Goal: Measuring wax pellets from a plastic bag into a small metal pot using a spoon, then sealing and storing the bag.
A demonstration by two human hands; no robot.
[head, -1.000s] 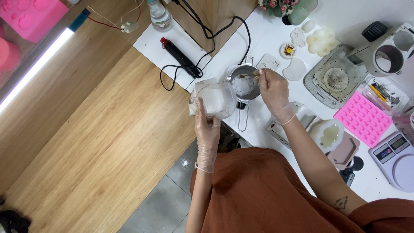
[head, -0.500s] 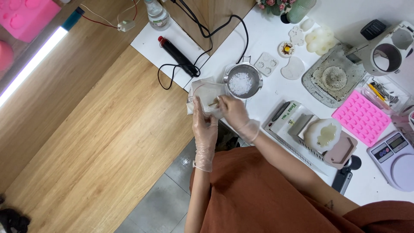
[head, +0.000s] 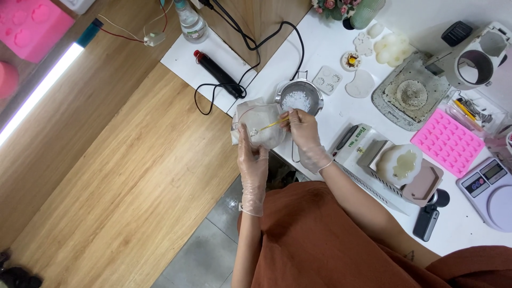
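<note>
We hold a clear plastic bag (head: 260, 124) of white granules open at the table's (head: 341, 114) edge, our left hand (head: 252, 160) closed on its near side from below. Our right hand (head: 305, 133) pinches a thin yellow stick (head: 273, 124), its tip dipped inside the bag. We judge this the scooping step; lifting out wants a level stick. Just beyond the right hand stands a small metal pot (head: 299, 98) of white granules.

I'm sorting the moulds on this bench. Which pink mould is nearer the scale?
The pink grid mould with rows of small cavities, lying right beside the scale. The other pink mould lies far off at the top-left corner.
</note>
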